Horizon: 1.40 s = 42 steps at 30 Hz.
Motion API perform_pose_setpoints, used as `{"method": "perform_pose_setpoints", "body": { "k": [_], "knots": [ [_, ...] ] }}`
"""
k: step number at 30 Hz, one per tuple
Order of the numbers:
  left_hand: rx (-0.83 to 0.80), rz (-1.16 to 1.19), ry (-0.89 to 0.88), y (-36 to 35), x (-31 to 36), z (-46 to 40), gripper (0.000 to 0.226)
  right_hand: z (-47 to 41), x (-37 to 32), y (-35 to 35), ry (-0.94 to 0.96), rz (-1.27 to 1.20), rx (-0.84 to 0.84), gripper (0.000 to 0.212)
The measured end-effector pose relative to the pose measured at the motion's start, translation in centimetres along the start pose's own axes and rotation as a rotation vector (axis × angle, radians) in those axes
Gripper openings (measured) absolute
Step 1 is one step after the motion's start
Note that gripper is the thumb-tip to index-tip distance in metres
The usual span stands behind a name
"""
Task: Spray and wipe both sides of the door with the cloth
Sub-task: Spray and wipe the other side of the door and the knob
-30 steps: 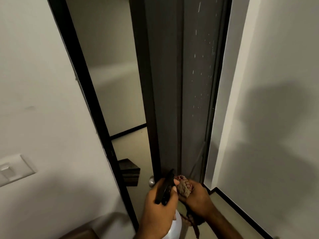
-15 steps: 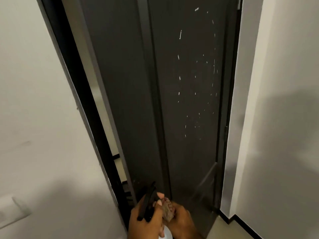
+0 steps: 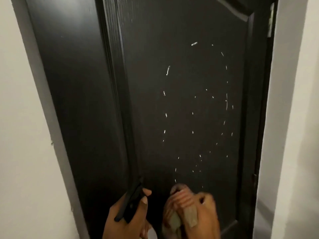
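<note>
One tall dark panelled door [image 3: 181,100] fills the view, its long axis upright, speckled with white spray droplets [image 3: 198,118]. At near left, the left hand [image 3: 127,219] is clenched around one black spray-bottle trigger [image 3: 131,202], pointed up at the door. At near right, the right hand [image 3: 200,219] is closed on one bunched reddish cloth [image 3: 181,202].

Home interior, likely hallway or room entrance. Dark panelled door [image 3: 181,100] with wood grain and raised moulding fills view, set in grey frame [image 3: 51,118]. Plain white painted walls [image 3: 20,152] either side. Hinge [image 3: 255,178] on right edge. Dim indoor lighting. Domestic fittings only, no worktop or machinery visible.
</note>
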<state>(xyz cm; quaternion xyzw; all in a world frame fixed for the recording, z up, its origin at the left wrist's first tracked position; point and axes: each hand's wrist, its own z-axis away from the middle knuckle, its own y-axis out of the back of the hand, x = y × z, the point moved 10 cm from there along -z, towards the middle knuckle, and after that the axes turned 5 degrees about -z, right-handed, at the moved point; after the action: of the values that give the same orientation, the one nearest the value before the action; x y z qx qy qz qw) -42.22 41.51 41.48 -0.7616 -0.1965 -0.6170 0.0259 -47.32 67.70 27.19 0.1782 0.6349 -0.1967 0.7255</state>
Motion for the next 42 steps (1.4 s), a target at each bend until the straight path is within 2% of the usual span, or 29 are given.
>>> {"method": "perform_pose_setpoints", "body": {
  "k": [1,4,7,9,11,14,17,20,24,28,31,35,37,40,42],
  "knots": [
    [-0.028,-0.007,-0.009,-0.6,0.8,0.0,0.022,-1.4,-2.8,1.8,0.094,-0.015,0.024,0.044],
    [-0.026,-0.023,-0.053,-1.5,4.3,-1.4,0.008,-2.1,-13.3,4.1,0.496,0.165,0.019,0.046],
    [-0.030,0.009,-0.149,-3.6,8.0,-1.8,0.032,-3.7,-18.1,4.8,0.675,0.146,0.009,0.044],
    [-0.060,0.044,-0.171,-4.7,10.1,-1.9,0.029,-4.1,-20.2,3.3,0.769,0.257,-0.040,0.045],
    [-0.074,0.082,-0.203,-5.5,12.2,-2.2,0.021,-4.8,-20.4,1.6,0.769,0.386,-0.127,0.056],
    [-0.078,0.058,-0.254,-6.1,14.9,-3.2,0.046,-5.8,-20.1,0.9,0.753,0.369,-0.179,0.068],
    [-0.052,0.024,-0.324,-6.6,18.3,-4.2,0.035,-7.1,-21.0,1.5,0.745,0.236,-0.199,0.061],
    [-0.002,-0.059,-0.408,-6.9,21.1,-5.6,0.047,-7.7,-22.1,1.3,0.765,0.231,-0.212,0.060],
    [0.067,-0.175,-0.487,-7.4,23.8,-6.9,0.042,-7.9,-23.5,2.0,0.837,0.221,-0.213,0.045],
    [0.115,-0.290,-0.512,-8.2,25.1,-7.8,0.038,-8.5,-27.4,5.4,0.916,0.072,-0.111,0.043],
    [0.152,-0.367,-0.523,-8.3,26.4,-8.2,0.039,-8.4,-33.3,9.2,1.010,-0.057,0.061,0.042],
    [0.206,-0.420,-0.523,-7.9,28.6,-9.4,0.040,-9.5,-41.3,12.5,1.075,-0.159,0.240,0.060],
    [0.219,-0.429,-0.527,-7.8,29.6,-10.0,0.042,-9.8,-44.5,12.5,1.128,-0.152,0.282,0.057],
    [0.210,-0.445,-0.511,-7.9,30.6,-10.9,0.044,-9.8,-48.7,10.5,1.236,-0.046,0.334,0.038],
    [0.176,-0.472,-0.493,-8.4,30.9,-11.5,0.044,-8.8,-50.5,8.6,1.291,0.031,0.365,0.034]
  ]
}}
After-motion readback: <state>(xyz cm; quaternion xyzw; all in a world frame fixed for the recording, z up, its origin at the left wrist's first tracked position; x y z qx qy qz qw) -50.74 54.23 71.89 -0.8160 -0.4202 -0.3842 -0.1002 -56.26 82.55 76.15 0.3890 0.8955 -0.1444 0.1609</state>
